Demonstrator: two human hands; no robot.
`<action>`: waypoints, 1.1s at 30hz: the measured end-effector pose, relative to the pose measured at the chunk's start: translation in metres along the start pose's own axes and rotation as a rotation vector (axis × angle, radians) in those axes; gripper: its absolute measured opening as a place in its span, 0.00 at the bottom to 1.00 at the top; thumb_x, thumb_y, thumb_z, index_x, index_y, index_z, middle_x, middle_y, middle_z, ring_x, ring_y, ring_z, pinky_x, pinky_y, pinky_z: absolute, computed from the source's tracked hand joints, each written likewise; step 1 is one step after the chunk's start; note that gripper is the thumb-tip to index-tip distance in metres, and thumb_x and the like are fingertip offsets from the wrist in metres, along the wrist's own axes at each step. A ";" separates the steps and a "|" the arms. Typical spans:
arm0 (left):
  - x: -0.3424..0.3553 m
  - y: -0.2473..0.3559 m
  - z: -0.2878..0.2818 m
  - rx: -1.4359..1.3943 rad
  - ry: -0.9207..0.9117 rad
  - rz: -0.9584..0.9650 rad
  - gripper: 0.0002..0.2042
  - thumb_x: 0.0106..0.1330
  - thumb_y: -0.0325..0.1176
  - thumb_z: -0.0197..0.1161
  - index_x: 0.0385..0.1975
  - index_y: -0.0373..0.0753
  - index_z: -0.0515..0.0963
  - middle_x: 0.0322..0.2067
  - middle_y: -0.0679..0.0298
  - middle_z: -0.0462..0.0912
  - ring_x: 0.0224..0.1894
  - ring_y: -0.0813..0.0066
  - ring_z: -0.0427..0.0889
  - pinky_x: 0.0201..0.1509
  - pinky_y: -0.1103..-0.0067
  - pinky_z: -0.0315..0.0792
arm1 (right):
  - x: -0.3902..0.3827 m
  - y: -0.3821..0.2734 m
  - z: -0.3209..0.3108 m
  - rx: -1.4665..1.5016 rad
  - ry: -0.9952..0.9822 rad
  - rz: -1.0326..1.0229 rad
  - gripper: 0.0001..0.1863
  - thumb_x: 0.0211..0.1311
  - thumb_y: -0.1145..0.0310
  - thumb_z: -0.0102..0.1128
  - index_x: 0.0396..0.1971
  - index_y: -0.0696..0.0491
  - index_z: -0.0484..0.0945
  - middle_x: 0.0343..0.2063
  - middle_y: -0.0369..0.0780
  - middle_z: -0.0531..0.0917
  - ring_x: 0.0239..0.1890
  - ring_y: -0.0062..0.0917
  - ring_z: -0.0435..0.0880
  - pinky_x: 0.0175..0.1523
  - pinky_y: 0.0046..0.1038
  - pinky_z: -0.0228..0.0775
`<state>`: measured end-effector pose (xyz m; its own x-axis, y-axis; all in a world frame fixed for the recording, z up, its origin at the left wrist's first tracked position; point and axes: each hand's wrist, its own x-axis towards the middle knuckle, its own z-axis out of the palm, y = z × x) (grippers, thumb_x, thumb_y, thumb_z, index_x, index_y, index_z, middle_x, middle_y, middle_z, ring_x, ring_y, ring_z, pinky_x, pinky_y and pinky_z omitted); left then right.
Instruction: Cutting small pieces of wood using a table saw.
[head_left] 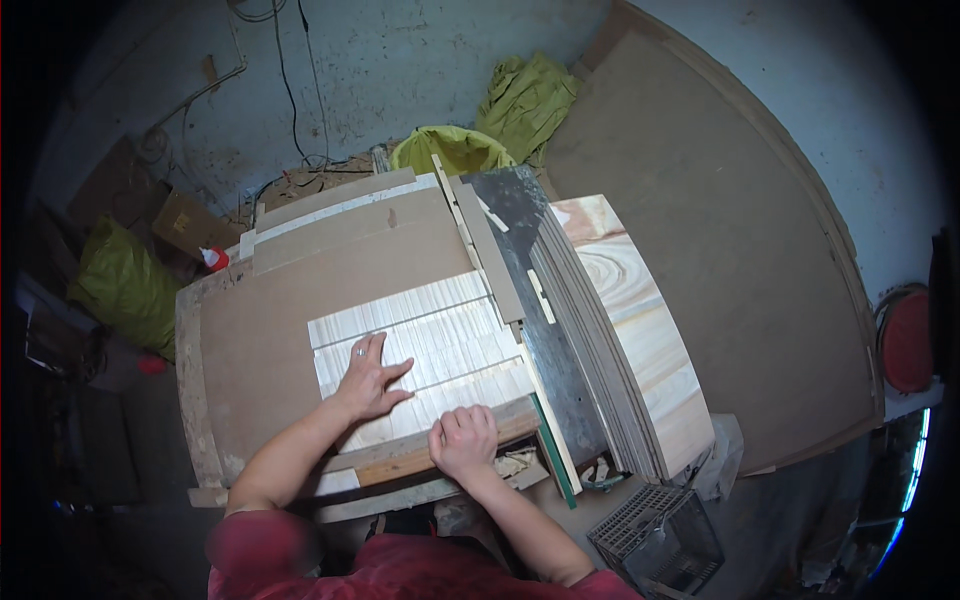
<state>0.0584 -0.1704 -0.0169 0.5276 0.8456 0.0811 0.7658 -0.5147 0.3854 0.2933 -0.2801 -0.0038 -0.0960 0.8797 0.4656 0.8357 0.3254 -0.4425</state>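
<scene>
Rows of pale narrow wood strips [440, 345] lie side by side on a brown board [262, 345], with dark gaps between the rows. My left hand [375, 382] rests on the strips near their left side, thumb and fingers apart, holding nothing. My right hand [466, 440] is closed over a long wooden bar [400, 464] along the near edge of the strips; its fingertips are hidden. Along the right end of the rows runs a thin pale wooden rail [546, 415] with a green edge strip.
A dark worktop [590, 420] and a stack of thin boards [625, 400] stand to the right, beside a grained wood panel [640, 310]. Large brown sheets [720, 240] lean at the wall. A black plastic crate [660, 540] sits low right. Behind is a yellow-green sack [450, 150].
</scene>
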 end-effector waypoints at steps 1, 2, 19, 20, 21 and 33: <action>0.015 -0.015 -0.006 0.014 0.011 0.004 0.32 0.57 0.53 0.84 0.63 0.53 0.90 0.73 0.30 0.65 0.77 0.27 0.62 0.84 0.45 0.56 | 0.018 0.001 0.011 -0.011 0.012 -0.004 0.09 0.56 0.67 0.70 0.22 0.51 0.79 0.26 0.42 0.79 0.36 0.41 0.80 0.50 0.44 0.73; 0.031 -0.031 -0.013 0.014 0.016 0.009 0.32 0.57 0.53 0.84 0.63 0.53 0.90 0.73 0.30 0.65 0.77 0.27 0.62 0.84 0.45 0.56 | 0.037 0.002 0.022 -0.023 0.024 -0.008 0.09 0.57 0.67 0.70 0.23 0.51 0.79 0.27 0.42 0.80 0.37 0.41 0.80 0.51 0.45 0.73; 0.139 -0.145 -0.052 0.029 -0.107 -0.271 0.35 0.52 0.56 0.86 0.65 0.65 0.89 0.80 0.39 0.64 0.83 0.39 0.61 0.88 0.56 0.56 | 0.166 0.012 0.112 -0.030 -0.129 0.032 0.11 0.72 0.62 0.65 0.35 0.54 0.88 0.37 0.46 0.88 0.49 0.43 0.82 0.64 0.45 0.71; 0.135 -0.139 -0.052 0.044 -0.104 -0.249 0.35 0.53 0.56 0.86 0.65 0.64 0.88 0.80 0.39 0.64 0.83 0.39 0.61 0.88 0.55 0.56 | 0.159 0.013 0.107 -0.032 -0.124 0.037 0.11 0.71 0.63 0.65 0.34 0.54 0.87 0.36 0.46 0.87 0.48 0.43 0.82 0.64 0.45 0.70; 0.128 -0.133 -0.052 0.060 -0.100 -0.232 0.35 0.54 0.57 0.85 0.66 0.64 0.88 0.79 0.39 0.64 0.83 0.39 0.61 0.88 0.54 0.55 | 0.152 0.010 0.101 -0.030 -0.122 0.039 0.10 0.71 0.63 0.65 0.34 0.54 0.87 0.36 0.45 0.87 0.48 0.43 0.82 0.64 0.45 0.70; -0.028 0.040 -0.015 0.009 -0.013 -0.101 0.42 0.51 0.55 0.87 0.70 0.50 0.84 0.74 0.35 0.69 0.78 0.37 0.66 0.83 0.45 0.55 | -0.037 -0.005 -0.028 0.001 -0.061 0.019 0.08 0.62 0.66 0.69 0.27 0.51 0.79 0.30 0.42 0.80 0.40 0.41 0.79 0.53 0.44 0.72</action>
<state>0.0689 -0.2127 0.0097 0.4519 0.8915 0.0300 0.8189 -0.4280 0.3824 0.3080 -0.3238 0.0020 -0.1135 0.9052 0.4095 0.8369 0.3093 -0.4517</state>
